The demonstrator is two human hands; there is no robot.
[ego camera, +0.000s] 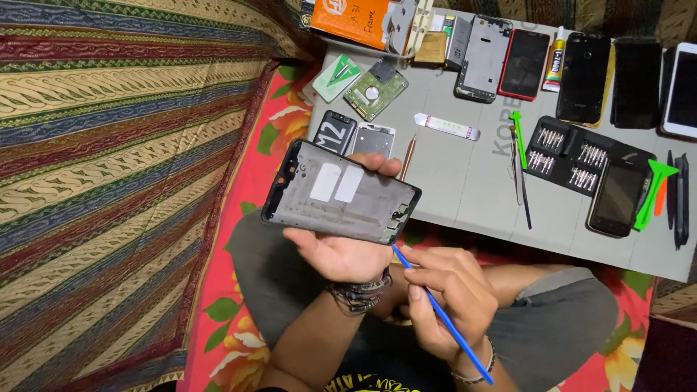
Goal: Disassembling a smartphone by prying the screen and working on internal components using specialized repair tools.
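Black phone frame point(340, 192), centre of frame, clamped in left hand point(337, 250) | right hand point(443, 290) closed on blue pry stick point(443, 316), tip beneath frame's lower right corner | grey mat point(465, 181) behind, upper right

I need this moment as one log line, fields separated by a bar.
left hand: holds phone frame | right hand: holds blue pry tool, tip at frame edge | mat: phones, bit set

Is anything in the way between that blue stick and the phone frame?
Nothing visible. The right hand holds the blue pry stick with its tip at the lower edge of the phone frame, which the left hand holds.
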